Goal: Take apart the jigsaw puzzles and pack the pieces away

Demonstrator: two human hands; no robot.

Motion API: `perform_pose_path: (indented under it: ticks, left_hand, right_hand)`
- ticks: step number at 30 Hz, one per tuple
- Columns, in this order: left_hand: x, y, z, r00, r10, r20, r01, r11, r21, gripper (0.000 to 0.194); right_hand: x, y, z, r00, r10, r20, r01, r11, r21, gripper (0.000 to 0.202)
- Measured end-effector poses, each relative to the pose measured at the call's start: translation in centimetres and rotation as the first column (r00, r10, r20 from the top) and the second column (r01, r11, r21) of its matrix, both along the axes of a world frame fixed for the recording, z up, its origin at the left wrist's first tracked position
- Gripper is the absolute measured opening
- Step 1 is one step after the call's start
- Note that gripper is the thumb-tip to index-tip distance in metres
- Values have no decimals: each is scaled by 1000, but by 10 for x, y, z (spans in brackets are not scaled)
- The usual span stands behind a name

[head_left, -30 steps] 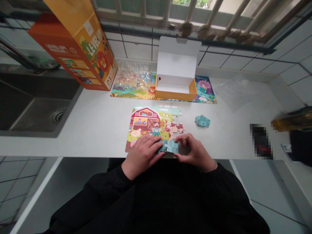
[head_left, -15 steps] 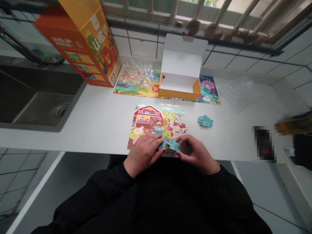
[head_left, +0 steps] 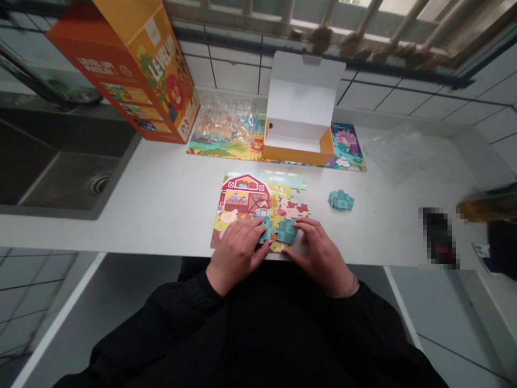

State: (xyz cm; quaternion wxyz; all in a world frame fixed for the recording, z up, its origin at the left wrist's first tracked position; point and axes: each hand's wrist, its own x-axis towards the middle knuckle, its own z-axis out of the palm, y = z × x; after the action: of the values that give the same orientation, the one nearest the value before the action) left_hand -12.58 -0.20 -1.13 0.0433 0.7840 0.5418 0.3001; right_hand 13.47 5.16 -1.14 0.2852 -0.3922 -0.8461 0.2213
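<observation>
On the white counter (head_left: 161, 215) in the head view, right in front of you, lies the farm puzzle (head_left: 242, 183), partly assembled, its R edge ragged. Your L hand (head_left: 237, 248) rests over its lower L part, fingertips touching some teal pcs (head_left: 265, 230); can't tell if they're gripped or just pressed. Your R hand (head_left: 321, 256) is at the lower R corner, fingers curved, fingertips at a 2nd teal group (head_left: 287, 231), thumb low near the puzzle's bottom edge; can't tell if it has a firm hold. Both groups sit btwn your 2 hands, over the puzzle's bottom. To the R, apart from the puzzle, is a small teal pile (head_left: 341, 200). Behind: open yellow box (head_left: 297, 155), white lid (head_left: 301, 97) up, on a colorful sheet (head_left: 220, 151); crinkled clear plastic (head_left: 230, 116) to its L, then a tall orange box (head_left: 161, 81) near the sink (head_left: 118, 175). Clear bag (head_left: 398, 153) back R.
</observation>
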Motion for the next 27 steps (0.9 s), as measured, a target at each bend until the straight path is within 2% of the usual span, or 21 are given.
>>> perform_pose_path:
  ticks: [7, 13, 15, 17, 21, 23, 27]
  left_hand:
    - [0, 0, -1, 1000, 8, -12, -8, 1000, -18, 29]
    - [0, 1, 1, 998, -23, -60, 20, 999, -50, 25]
    - [-1, 1, 1, 999, -18, -27, 17, 999, -32, 26]
    - [-3, 1, 2, 998, 15, 67, -15, 1000, 1, 26]
    - [-11, 1, 2, 956, 120, 269, -121, 993, -15, 19]
    - [-15, 0, 1, 950, 169, 264, -162, 986, -49, 15]
    - [-17, -2, -2, 971, 186, 152, -178, 982, -62, 15]
  right_hand:
    - [-8, 2, -3, 993, -88, 79, 88, 996, 5, 68]
    - [-4, 7, 1, 995, -95, 40, 98, 993, -64, 69]
    - [-4, 7, 5, 994, -112, 11, 113, 991, -75, 66]
    - [-8, 7, 12, 993, -119, -23, 117, 991, -71, 61]
    - [-27, 11, 22, 994, -13, -108, 10, 999, -36, 46]
    - [-39, 13, 23, 994, 62, -94, -65, 998, -25, 39]
    - [-56, 15, 21, 989, 118, 90, -116, 993, -32, 39]
